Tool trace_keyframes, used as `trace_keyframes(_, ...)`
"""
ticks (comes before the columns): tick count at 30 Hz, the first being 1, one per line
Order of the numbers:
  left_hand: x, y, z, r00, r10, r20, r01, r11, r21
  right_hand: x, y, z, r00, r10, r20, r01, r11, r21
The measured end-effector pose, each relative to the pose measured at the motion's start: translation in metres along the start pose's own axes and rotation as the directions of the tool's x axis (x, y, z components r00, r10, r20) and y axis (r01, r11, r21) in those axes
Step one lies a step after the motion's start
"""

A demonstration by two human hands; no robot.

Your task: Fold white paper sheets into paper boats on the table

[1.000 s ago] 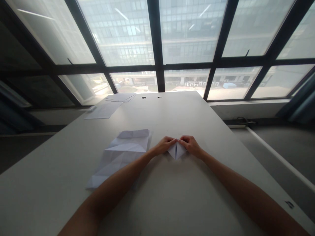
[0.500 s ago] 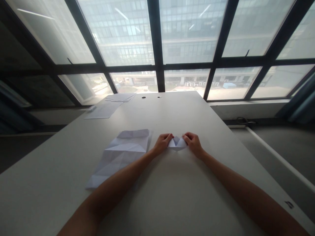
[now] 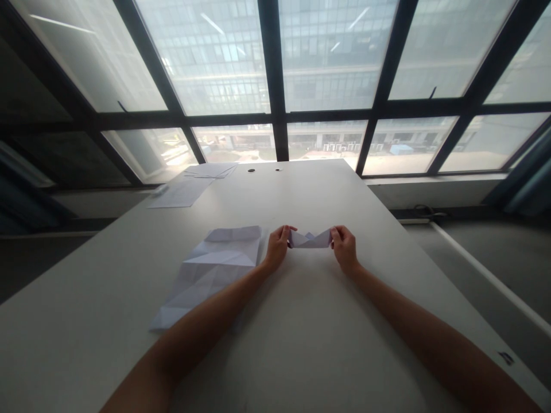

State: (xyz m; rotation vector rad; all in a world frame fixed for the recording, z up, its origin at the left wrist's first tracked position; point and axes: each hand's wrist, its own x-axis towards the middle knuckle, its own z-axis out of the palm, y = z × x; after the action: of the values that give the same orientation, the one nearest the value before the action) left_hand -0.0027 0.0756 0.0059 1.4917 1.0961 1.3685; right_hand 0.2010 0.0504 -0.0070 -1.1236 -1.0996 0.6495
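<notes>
A small piece of folded white paper [image 3: 310,241] stretches between my two hands above the table, its middle dipping in a V with a small peak showing. My left hand [image 3: 278,245] pinches the left end between thumb and fingers. At the right end, my right hand [image 3: 344,246] pinches the paper the same way. To the left of my left hand lies a larger creased white sheet [image 3: 221,258], partly covered by my left forearm.
The white table [image 3: 318,338] runs toward tall dark-framed windows [image 3: 327,63]. Several papers [image 3: 183,192] lie at its far left, close to two round holes in the tabletop. A white pipe [image 3: 482,269] runs along the floor at the right.
My hands have moved apart, pulling the folded paper wider and flatter. It was narrower before, with two raised points and a lower tip.
</notes>
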Motion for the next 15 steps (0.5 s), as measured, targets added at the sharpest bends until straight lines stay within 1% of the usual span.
trace_keyframes(4,0.003,-0.005,0.0002,0.998,-0.012,-0.063,0.009,0.999,-0.043,0.0027,0.0043,-0.001,0.997,0.006,-0.075,-0.005,1.0,0.011)
trace_keyframes(7,0.0031,-0.0075,0.0007,0.994,-0.06,-0.087,0.048,0.991,-0.124,0.0035,0.0055,-0.0009,0.995,0.033,-0.097,-0.028,0.998,0.051)
trace_keyframes(11,0.0032,-0.0098,0.0016,0.988,-0.147,-0.052,0.13,0.96,-0.25,0.0034,0.0062,-0.0006,0.992,0.06,-0.108,-0.053,0.996,0.065)
trace_keyframes(15,0.0048,-0.0097,0.0008,0.98,-0.2,0.011,0.193,0.93,-0.313,0.003,0.0067,-0.001,0.995,0.047,-0.092,-0.043,0.998,0.043)
